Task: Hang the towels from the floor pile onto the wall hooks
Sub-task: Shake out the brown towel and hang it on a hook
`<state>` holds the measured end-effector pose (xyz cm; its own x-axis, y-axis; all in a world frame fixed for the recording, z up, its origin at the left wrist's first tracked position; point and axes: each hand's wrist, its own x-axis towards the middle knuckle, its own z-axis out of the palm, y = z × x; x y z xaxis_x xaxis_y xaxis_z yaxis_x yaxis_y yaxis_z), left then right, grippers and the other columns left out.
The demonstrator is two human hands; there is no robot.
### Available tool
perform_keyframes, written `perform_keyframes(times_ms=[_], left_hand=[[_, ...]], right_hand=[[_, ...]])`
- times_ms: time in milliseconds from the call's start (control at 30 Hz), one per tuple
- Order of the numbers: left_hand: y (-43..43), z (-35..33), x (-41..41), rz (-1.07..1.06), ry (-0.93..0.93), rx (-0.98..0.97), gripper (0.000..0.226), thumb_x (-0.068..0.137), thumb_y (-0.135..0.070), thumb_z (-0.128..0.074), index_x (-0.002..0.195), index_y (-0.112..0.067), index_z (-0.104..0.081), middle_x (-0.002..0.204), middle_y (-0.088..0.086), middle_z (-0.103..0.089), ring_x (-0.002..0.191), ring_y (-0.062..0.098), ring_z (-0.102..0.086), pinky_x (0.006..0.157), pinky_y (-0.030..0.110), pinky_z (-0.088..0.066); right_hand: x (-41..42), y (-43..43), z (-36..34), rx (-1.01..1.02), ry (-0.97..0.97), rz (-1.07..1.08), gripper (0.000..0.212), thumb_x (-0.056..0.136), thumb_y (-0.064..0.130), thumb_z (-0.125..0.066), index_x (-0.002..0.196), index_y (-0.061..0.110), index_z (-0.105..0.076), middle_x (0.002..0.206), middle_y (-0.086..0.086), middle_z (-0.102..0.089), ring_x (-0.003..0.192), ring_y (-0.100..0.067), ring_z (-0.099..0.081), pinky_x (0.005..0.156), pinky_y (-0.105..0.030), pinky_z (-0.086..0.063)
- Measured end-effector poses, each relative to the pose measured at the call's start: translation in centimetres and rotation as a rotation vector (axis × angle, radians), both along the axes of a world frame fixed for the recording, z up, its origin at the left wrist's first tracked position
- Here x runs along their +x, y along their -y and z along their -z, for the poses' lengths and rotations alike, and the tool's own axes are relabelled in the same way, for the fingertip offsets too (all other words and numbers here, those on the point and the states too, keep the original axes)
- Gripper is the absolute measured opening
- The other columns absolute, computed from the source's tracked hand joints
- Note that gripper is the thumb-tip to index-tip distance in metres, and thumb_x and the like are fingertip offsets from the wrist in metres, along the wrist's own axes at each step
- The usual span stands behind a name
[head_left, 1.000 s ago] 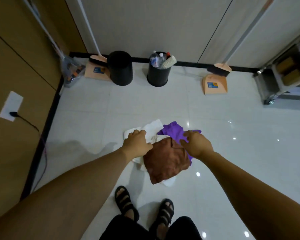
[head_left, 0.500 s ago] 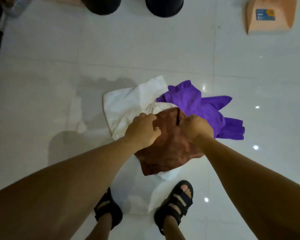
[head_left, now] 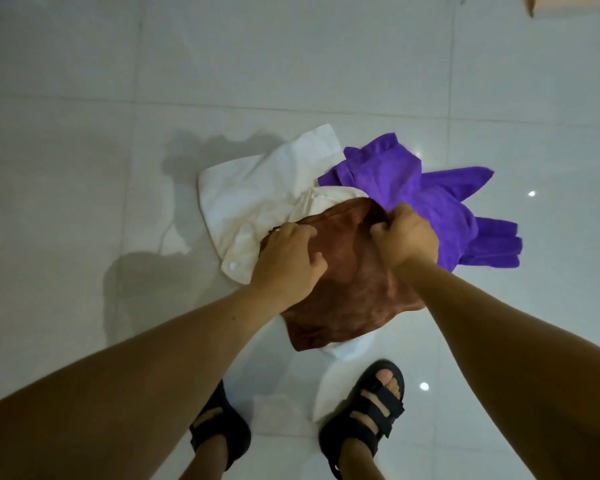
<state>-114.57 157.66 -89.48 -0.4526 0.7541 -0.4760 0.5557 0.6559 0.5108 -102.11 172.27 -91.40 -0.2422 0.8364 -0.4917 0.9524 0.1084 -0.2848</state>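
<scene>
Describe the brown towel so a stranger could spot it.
Look at the tiled floor just ahead of the black sandals. The brown towel lies there, held by left hand and right hand; its neighbours are a white cloth and purple towel.

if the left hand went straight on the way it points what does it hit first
Probably the right hand, which grips the crumpled brown towel under the left hand; depth is unclear.
</scene>
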Motion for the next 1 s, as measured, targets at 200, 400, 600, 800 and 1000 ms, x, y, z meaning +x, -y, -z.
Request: perform_keyframes(times_ms=[200, 400, 600, 800, 1000], left_hand=[[-3.7, -10.9, -2.3, -0.023, 0.091, 0.147, 0.049, 0.091, -0.029, -0.061, 0.136, -0.019, -0.046, 0.136, 0.003, -0.052, 0.122, 0.02, -0.05, 0.099, 0.028, -0.038], [-3.1, -22.6, -7.2, 0.184, 0.167, -0.058, 0.044, 0.09, -0.021, -0.059, 0.133, -0.02, -0.051, 0.134, 0.0, -0.055, 0.117, 0.021, -0.055, 0.097, 0.03, -0.044], [2.9, -17.3, -9.8, 0.08, 0.058, -0.146, 0.039, 0.09, -0.017, -0.052, 0.129, -0.022, -0.052, 0.132, -0.002, -0.055, 0.115, 0.019, -0.054, 0.084, 0.023, -0.036], [6.7, -4.8, -7.4, 0.056, 0.156, -0.238, 0.042, 0.092, -0.023, -0.052, 0.133, -0.021, -0.048, 0.132, 0.002, -0.051, 0.117, 0.021, -0.052, 0.085, 0.025, -0.035], [7.5, 2.6, -6.7, 0.022, 0.16, -0.21, 0.041, 0.093, -0.022, -0.054, 0.133, -0.016, -0.05, 0.132, 0.006, -0.054, 0.117, 0.024, -0.054, 0.085, 0.024, -0.035]], right_hand=[[-3.0, 2.0, -13.9, -0.07, -0.531, -0.109, 0.007, 0.095, 0.011, -0.05, 0.088, 0.01, -0.053, 0.071, -0.005, -0.06, 0.065, -0.023, -0.059, 0.063, -0.042, -0.053], [-4.5, 1.7, -22.7, -0.066, -0.376, -0.078, 0.009, 0.091, 0.016, -0.052, 0.09, 0.025, -0.054, 0.084, 0.005, -0.064, 0.079, -0.017, -0.062, 0.071, -0.031, -0.049], [-3.3, 2.1, -15.9, -0.158, 0.047, -0.288, 0.034, 0.092, 0.032, -0.054, 0.12, 0.014, -0.06, 0.119, -0.007, -0.064, 0.106, -0.028, -0.06, 0.088, -0.035, -0.05], [-6.1, 3.6, -5.2, -0.076, 0.033, -0.584, 0.032, 0.09, 0.023, -0.05, 0.12, 0.017, -0.061, 0.124, -0.008, -0.057, 0.113, -0.029, -0.054, 0.086, -0.033, -0.044], [-9.2, 3.9, 2.8, -0.039, 0.225, -0.811, 0.038, 0.092, 0.019, -0.05, 0.13, 0.014, -0.048, 0.13, -0.009, -0.047, 0.106, -0.034, -0.059, 0.082, -0.037, -0.045]])
